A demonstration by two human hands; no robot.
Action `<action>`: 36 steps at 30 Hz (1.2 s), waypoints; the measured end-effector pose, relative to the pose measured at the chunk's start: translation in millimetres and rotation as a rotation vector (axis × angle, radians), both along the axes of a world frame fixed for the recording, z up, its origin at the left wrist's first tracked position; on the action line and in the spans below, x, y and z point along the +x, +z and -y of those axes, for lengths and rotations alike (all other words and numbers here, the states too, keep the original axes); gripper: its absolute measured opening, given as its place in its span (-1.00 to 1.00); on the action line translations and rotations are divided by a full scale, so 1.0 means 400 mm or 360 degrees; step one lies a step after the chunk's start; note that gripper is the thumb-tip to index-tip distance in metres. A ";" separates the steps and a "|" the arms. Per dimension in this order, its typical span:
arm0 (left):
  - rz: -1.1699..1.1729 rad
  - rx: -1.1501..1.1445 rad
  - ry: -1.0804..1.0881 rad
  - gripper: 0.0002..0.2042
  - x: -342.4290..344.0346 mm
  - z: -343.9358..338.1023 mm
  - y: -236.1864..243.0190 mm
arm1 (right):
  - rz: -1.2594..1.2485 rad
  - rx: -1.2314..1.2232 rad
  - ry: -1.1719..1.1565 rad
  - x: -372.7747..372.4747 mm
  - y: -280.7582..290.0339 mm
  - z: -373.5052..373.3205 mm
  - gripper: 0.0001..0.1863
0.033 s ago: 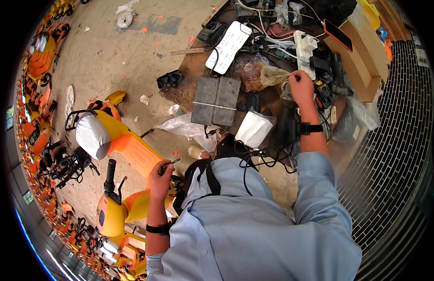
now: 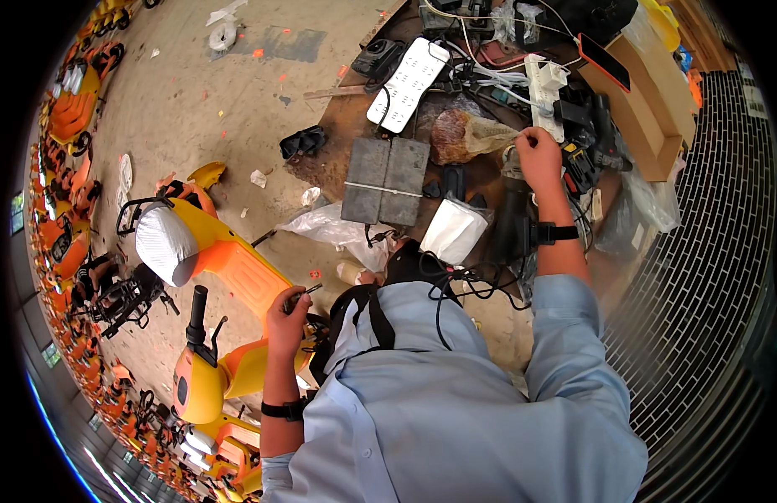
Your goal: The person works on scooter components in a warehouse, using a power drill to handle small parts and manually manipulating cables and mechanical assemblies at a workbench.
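My right hand is closed, its fingertips pinched at the drawn-out neck of a bag with brownish contents. The bag lies on the cluttered worktop, and its contents are too small to make out. Lower on the left, my left hand is wrapped around a small dark tool with a thin metal tip, partly hidden by the fingers. Beside the bag sit two dark grey blocks tied together with a pale strap. A white packet lies between them and my right forearm.
A white power strip, a second power strip, tangled cables and a cordless drill crowd the worktop. An open cardboard box carries a phone on its edge. Yellow-orange scooters stand on the left.
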State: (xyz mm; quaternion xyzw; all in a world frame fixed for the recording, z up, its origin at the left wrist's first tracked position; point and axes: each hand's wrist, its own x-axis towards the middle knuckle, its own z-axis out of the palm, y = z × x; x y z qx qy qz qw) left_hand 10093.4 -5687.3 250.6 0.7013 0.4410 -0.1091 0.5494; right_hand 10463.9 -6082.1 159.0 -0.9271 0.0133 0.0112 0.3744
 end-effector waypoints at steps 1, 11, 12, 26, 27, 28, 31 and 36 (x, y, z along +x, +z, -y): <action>-0.0018 -0.0003 -0.0009 -0.78 0.007 0.002 0.004 | -0.0006 0.0047 0.0022 -0.010 0.010 -0.004 -0.78; -0.0012 -0.0026 -0.0365 -0.78 0.228 0.050 0.050 | 0.0043 -0.0064 0.0107 -0.050 0.036 0.002 -0.84; 0.0003 -0.0035 -0.0412 -0.78 0.250 0.057 0.049 | 0.0032 -0.0061 0.0101 -0.051 0.034 0.006 -0.84; 0.0230 -0.0318 -0.0707 -0.77 0.508 0.210 0.055 | 0.0204 -0.0399 0.0080 -0.018 0.030 0.032 -0.84; 0.0239 -0.0317 -0.0669 -0.76 0.514 0.218 0.051 | 0.0250 -0.0312 0.0021 -0.020 0.034 0.028 -0.83; 0.0249 -0.0317 -0.0629 -0.76 0.520 0.227 0.047 | 0.0295 -0.0225 -0.0037 -0.023 0.040 0.023 -0.82; 0.0233 -0.0423 -0.0444 -0.72 0.551 0.268 0.036 | 0.0137 0.0143 -0.0125 -0.085 0.087 -0.001 -0.76; 0.0309 -0.0744 -0.0463 -0.66 0.577 0.315 0.064 | -0.0480 0.1069 0.0100 -0.274 0.135 -0.076 -0.72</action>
